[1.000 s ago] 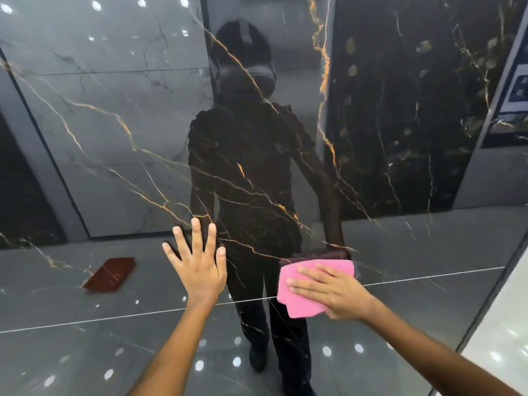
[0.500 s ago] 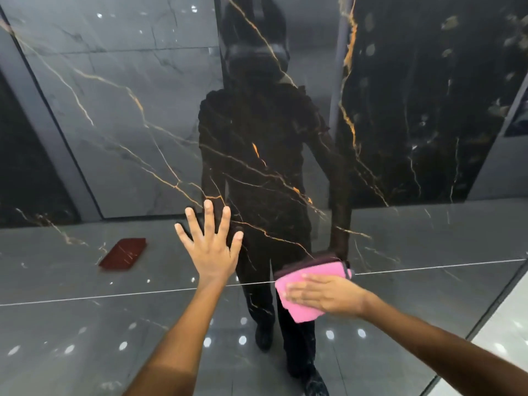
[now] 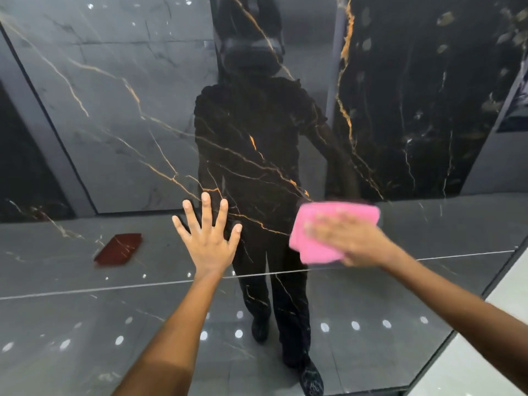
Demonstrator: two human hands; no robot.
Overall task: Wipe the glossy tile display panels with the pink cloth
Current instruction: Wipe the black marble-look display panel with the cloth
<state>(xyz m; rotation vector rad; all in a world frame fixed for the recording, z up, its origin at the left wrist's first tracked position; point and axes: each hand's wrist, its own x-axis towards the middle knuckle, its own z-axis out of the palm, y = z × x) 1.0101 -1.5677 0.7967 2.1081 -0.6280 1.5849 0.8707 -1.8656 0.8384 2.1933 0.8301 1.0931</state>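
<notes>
1. Pink cloth (image 3: 323, 232) sits flat against the glossy tile panel (image 3: 120, 115), right of centre and just above the thin horizontal seam line (image 3: 85, 290), so the wiping looks mid-job to me.
2. Honestly can't tell how much is done. The dark marble surface with its gold veins is so shiny everywhere that no wiped patch stands out, and I can't make out streaks or dust. My guess is plenty of panel is left, including everything below the seam.
3. Going left to right: left hand (image 3: 207, 241) is flat on the tile, fingers spread wide and straight, holding nothing, probably just bracing.
4. Right hand (image 3: 354, 241) lies on top of the cloth, fingers extended and pressing it to the panel, not bunching it. It's motion-blurred, so finer finger detail is a no-go.
</notes>
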